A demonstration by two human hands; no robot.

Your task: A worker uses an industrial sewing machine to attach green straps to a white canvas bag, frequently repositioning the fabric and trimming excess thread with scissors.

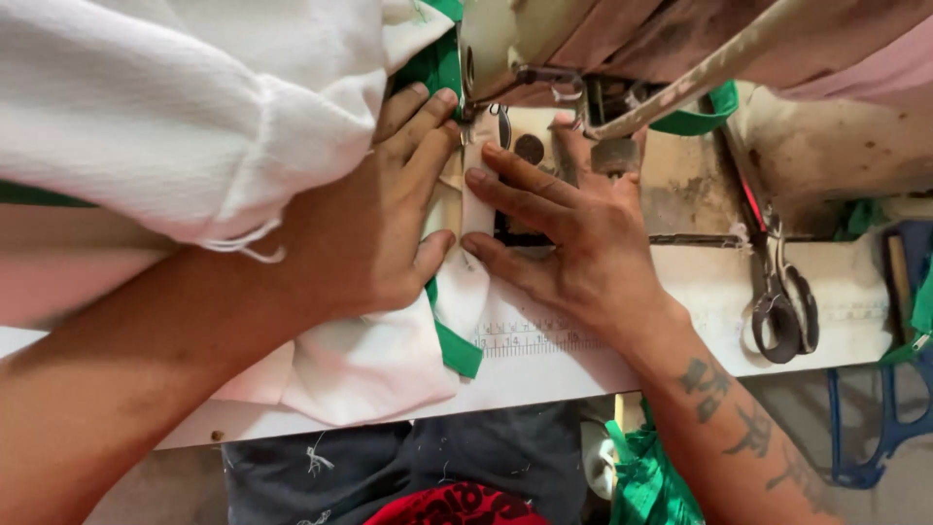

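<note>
- Hands flat on white fabric with green trim, beside the sewing machine's needle plate.
- Left hand: grip spread, pressing fabric.
- Right hand: grip spread, steadying fabric's edge.
- Metal scissors lie right of the plate on the table.

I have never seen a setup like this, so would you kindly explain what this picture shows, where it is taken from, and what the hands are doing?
The single picture comes from a camera worn on the person's head, looking down at their own two bare hands. They sit at a sewing machine. The left hand presses flat on white fabric edged with green trim. The right hand lies flat beside it, fingers steadying a strip of the cloth near the needle area. Neither hand grips anything; both press down. On the pale table, to the right, lie scissors. A printed ruler runs along the table's front.
</note>
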